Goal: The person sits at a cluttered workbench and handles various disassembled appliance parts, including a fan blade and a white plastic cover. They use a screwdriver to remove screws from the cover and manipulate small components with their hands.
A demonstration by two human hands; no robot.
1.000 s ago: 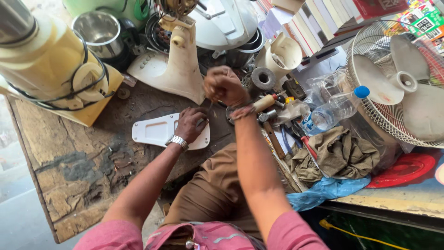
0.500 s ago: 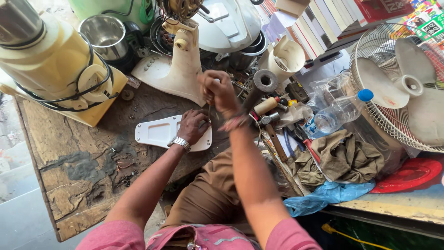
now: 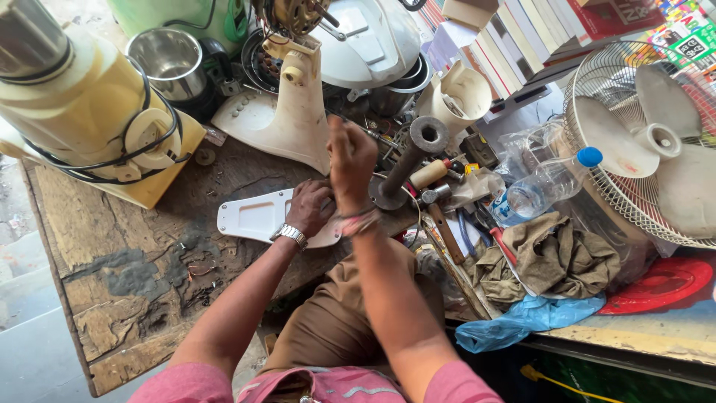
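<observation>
A flat white plastic cover plate lies on the worn wooden bench. My left hand, with a metal watch on the wrist, presses down on the plate's right end, fingers curled over it. Just above it, my right hand is closed in a fist around what looks like a thin tool, mostly hidden by the fingers. Its point comes down next to my left hand. A cream appliance stand with a bare motor on top rises right behind both hands.
A cream grinder with a steel jar stands at the left. A dark metal pipe on a round base, loose tools, a plastic bottle, rags and a table fan crowd the right side. Books are stacked behind.
My right hand has come down and nearer to my left hand on the plate. The camera has shifted a little, and the left hand stays on the plate.
</observation>
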